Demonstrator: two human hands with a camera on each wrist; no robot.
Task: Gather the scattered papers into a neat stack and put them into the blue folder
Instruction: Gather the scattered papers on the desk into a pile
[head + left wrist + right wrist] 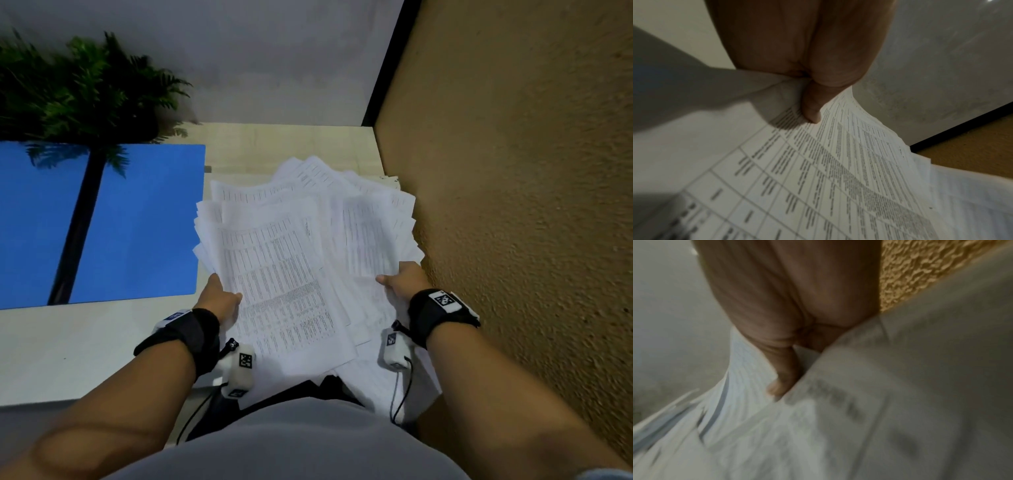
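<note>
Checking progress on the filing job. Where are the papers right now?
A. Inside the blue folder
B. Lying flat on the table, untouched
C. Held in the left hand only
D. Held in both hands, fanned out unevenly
D: the left hand and right hand each grip a side of the uneven papers, with the folder lying apart.

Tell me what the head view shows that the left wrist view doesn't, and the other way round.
Only the head view shows the blue folder lying open and flat on the table left of the papers, the plant behind it, and the right hand holding the pile's right side; the sheets are fanned out, not squared. Only the left wrist view shows the left hand's thumb pressed on the top printed sheet, pinching it. Both show the left hand gripping the papers and the textured brown wall.
</note>
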